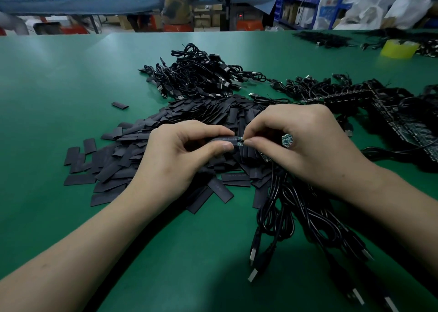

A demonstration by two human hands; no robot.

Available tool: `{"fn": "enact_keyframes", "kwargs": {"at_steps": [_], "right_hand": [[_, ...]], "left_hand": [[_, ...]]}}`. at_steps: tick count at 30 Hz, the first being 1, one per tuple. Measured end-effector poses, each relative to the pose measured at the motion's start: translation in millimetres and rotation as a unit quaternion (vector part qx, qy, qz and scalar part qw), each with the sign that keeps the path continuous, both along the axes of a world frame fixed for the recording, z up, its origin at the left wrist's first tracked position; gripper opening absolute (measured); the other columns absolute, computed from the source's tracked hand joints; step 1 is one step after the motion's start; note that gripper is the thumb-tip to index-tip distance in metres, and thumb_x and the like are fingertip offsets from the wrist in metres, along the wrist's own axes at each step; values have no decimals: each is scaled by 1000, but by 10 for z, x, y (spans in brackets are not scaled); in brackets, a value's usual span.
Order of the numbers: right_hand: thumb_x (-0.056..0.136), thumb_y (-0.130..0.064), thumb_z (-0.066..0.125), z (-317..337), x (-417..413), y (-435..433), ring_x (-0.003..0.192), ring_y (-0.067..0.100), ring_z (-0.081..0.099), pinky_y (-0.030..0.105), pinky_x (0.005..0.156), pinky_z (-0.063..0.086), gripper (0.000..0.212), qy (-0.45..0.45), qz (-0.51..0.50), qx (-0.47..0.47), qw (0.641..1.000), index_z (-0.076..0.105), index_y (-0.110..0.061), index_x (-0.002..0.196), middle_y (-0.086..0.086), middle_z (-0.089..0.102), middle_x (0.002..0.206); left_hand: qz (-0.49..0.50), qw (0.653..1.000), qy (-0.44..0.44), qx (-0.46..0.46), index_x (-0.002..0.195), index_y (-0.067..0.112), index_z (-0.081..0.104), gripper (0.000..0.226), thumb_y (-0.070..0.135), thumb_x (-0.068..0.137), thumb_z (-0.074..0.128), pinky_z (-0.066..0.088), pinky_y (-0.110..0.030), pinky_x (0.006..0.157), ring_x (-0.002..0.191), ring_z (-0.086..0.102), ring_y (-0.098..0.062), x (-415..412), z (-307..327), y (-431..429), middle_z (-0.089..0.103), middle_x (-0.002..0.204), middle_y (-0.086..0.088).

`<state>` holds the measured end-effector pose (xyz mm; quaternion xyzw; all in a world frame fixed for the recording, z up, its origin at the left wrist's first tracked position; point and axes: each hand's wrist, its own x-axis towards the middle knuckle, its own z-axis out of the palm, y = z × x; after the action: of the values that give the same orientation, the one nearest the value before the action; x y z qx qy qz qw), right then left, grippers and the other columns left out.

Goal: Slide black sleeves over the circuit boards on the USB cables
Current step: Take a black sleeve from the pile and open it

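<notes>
L hand (pixel 180 150) pinches sleeve (pixel 226 140) | R hand (pixel 303 143) pinches board (pixel 240 141)

Your left hand (pixel 175 155) pinches a black sleeve (pixel 225 139), its mouth touching the circuit board (pixel 240 142) pinched by your right hand (pixel 305 145). USB cables (pixel 279 207) trail toward 6 o'clock; loose sleeves (pixel 113 164) lie piled at 9 o'clock
</notes>
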<state>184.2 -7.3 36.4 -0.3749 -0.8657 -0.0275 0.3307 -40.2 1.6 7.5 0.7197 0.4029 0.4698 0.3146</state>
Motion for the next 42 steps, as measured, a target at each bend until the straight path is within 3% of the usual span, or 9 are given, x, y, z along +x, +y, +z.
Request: {"fn": "enact_keyframes", "kwargs": {"at_steps": [10, 22, 29, 33, 37, 40, 42], "right_hand": [[94, -17, 74, 42, 26, 4, 80, 4, 59, 22, 77, 50, 5, -9, 6, 2, 1000, 74, -14, 98, -12, 64, 89], [94, -18, 74, 77, 53, 11, 79, 5, 58, 19, 76, 49, 5, -24, 5, 10, 1000, 74, -15, 97, -10, 64, 88], [93, -16, 76, 24, -32, -37, 79, 1, 62, 21, 76, 52, 4, 15, 19, -4, 1000, 76, -14, 96, -12, 68, 88], [91, -15, 77, 37, -47, -40, 72, 10, 70, 28, 70, 58, 4, 132, 10, -135, 982, 77, -18, 94, -8, 74, 79], [97, -11, 65, 75, 12, 10, 59, 19, 71, 26, 60, 58, 9, 242, 43, -368, 897, 74, -11, 98, 10, 76, 76], [86, -21, 67, 60, 27, 31, 54, 19, 68, 25, 54, 56, 19, 283, 76, -447, 845, 74, -8, 99, 14, 75, 74], [84, -24, 68, 42, 25, 33, 56, 20, 69, 26, 56, 57, 22, 288, 91, -462, 834, 75, -11, 100, 15, 75, 76]], "left_hand": [[-6, 999, -39, -26, 98, 26, 81, 20, 31, 80, 77, 54, -17, 81, 86, 72, -6, 11, 4, 5, 79, 93, 4], [-8, 998, -43, -49, 100, 23, 81, 22, 29, 80, 78, 54, -14, 72, 77, 74, -6, -13, 25, -5, 80, 88, 3], [-17, 999, -36, -35, 102, 18, 81, 28, 31, 77, 77, 57, -20, 82, 88, 75, -8, 14, -9, -22, 80, 94, 6], [-12, 999, -44, -13, 101, 26, 80, 22, 32, 79, 77, 55, -18, 80, 85, 74, -5, 6, 13, -12, 80, 93, 7], [8, 999, -19, 41, 102, 27, 79, 21, 32, 82, 76, 51, -18, 80, 83, 67, -2, -2, 31, -10, 75, 89, 10], [16, 998, 4, 68, 103, 25, 80, 21, 30, 83, 76, 48, -17, 78, 82, 64, -5, 5, 45, -13, 72, 92, 5], [15, 997, 22, 79, 103, 26, 80, 20, 29, 83, 76, 48, -16, 78, 85, 66, -8, 11, 49, -29, 71, 95, 4]]}}
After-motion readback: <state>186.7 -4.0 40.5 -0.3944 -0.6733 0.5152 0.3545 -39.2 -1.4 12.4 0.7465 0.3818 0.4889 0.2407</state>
